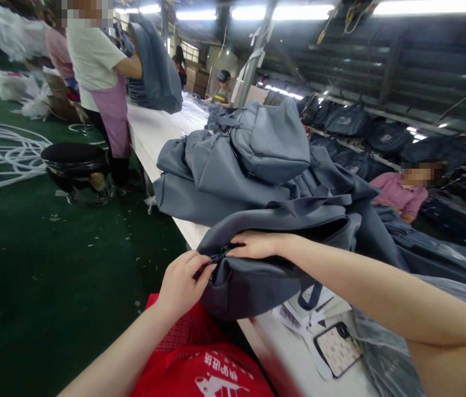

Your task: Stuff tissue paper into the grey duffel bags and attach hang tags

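A blue-grey bag [253, 286] lies at the near edge of the table, its long zippered opening gaping toward the right. My left hand [183, 278] pinches the left end of the zipper [218, 256], thumb and fingers pressed together. Reaching in from the right, my right hand [255, 245] lies across the opening with its fingertips closed at the same zipper end, close to my left fingers. What exactly sits between the right fingertips is partly hidden. A dark strap loop [310, 298] hangs from the bag's near side.
More blue-grey bags [233, 160] are heaped behind on the white table [150, 129]. A patterned phone [337, 350] lies on papers at the right, beside clear plastic sheeting [381, 353]. A black stool [76, 157] stands left; co-workers are at the left, back and right.
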Demonstrator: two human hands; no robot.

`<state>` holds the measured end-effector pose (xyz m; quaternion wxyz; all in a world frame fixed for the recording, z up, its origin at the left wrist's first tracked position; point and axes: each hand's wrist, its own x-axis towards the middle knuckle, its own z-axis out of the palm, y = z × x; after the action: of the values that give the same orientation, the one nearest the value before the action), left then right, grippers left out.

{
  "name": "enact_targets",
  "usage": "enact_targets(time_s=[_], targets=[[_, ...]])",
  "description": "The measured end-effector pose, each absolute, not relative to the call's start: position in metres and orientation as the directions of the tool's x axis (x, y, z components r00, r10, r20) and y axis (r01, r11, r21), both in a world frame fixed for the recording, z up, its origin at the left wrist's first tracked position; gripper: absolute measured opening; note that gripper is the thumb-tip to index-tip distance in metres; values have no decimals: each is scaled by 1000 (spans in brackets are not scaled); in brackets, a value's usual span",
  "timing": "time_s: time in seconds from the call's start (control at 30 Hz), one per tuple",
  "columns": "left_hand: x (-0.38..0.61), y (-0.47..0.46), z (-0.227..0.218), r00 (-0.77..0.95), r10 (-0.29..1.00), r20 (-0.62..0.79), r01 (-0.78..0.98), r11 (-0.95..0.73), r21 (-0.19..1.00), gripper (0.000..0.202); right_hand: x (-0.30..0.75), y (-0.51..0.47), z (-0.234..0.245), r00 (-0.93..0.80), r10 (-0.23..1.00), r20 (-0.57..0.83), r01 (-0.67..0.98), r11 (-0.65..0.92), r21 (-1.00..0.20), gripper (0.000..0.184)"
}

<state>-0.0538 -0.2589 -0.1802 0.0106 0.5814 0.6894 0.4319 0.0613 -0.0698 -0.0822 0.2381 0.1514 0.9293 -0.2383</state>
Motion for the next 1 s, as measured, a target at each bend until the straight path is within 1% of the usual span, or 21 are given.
enact_targets(time_s=[0.07, 0.13, 0.2, 0.27, 0.3, 0.33, 0.37, 0.43, 0.47, 0.5, 0.53, 0.6, 0.63, 0.67, 0.73, 0.77, 0.8, 0.83, 0.87, 0.93, 1.0], targets=[[-51, -250, -175, -334, 820, 465, 780, -37, 625, 24, 63, -71, -83, -866, 162, -472, 375, 835, -403, 41], [-49, -242, -170, -349, 841, 414, 765, 0, 644, 27, 65, -73, -78, -867, 149, -476, 360, 848, -389, 38], [-48, -237, -164, -380, 857, 349, 743, 57, 667, 32, 65, -76, -69, -822, 167, -545, 381, 872, -308, 41], [-48, -234, -161, -436, 857, 274, 667, 103, 738, 35, 65, -81, -60, -766, 215, -605, 402, 896, -190, 45], [-49, -231, -160, -468, 857, 215, 587, 120, 801, 35, 64, -84, -57, -763, 237, -601, 400, 904, -151, 42], [-51, -229, -160, -498, 857, 133, 468, 137, 873, 33, 64, -87, -57, -781, 243, -575, 391, 908, -148, 38], [-53, -227, -161, -514, 857, 36, 329, 158, 931, 31, 64, -90, -59, -818, 230, -528, 376, 908, -187, 33], [-57, -221, -162, -506, 852, -137, 77, 203, 976, 27, 64, -96, -70, -896, 190, -400, 335, 882, -331, 28], [-59, -218, -162, -495, 848, -188, 1, 217, 976, 26, 64, -99, -77, -921, 186, -343, 319, 866, -386, 28], [-61, -216, -162, -488, 846, -215, -38, 225, 974, 25, 64, -101, -83, -933, 194, -302, 310, 860, -406, 28], [-62, -214, -162, -482, 847, -226, -52, 230, 972, 25, 63, -103, -88, -938, 208, -277, 307, 869, -389, 29], [-66, -215, -161, -468, 853, -232, -62, 231, 971, 29, 61, -103, -93, -932, 230, -279, 310, 907, -286, 30], [-68, -217, -161, -476, 855, -205, -42, 210, 977, 33, 61, -103, -91, -927, 232, -294, 305, 924, -232, 31], [-70, -222, -162, -502, 852, -146, 14, 177, 984, 37, 60, -102, -88, -923, 227, -312, 293, 938, -185, 31], [-74, -237, -168, -589, 807, 33, 227, 127, 966, 41, 61, -100, -78, -914, 216, -342, 268, 957, -112, 28], [-76, -246, -173, -626, 771, 120, 347, 137, 928, 40, 62, -99, -73, -914, 208, -349, 253, 963, -89, 26], [-76, -256, -179, -646, 742, 179, 440, 171, 882, 37, 63, -98, -68, -916, 190, -355, 234, 968, -87, 23], [-74, -266, -185, -651, 735, 191, 488, 212, 847, 34, 65, -97, -64, -917, 165, -363, 217, 970, -106, 22], [-71, -275, -192, -641, 749, 168, 500, 241, 832, 32, 66, -97, -62, -917, 134, -376, 203, 968, -148, 21], [-61, -288, -203, -591, 802, 83, 460, 251, 852, 32, 66, -97, -60, -913, 61, -402, 179, 948, -262, 24], [-47, -295, -209, -569, 822, 25, 394, 246, 886, 32, 65, -97, -62, -910, 3, -415, 159, 926, -344, 28]])
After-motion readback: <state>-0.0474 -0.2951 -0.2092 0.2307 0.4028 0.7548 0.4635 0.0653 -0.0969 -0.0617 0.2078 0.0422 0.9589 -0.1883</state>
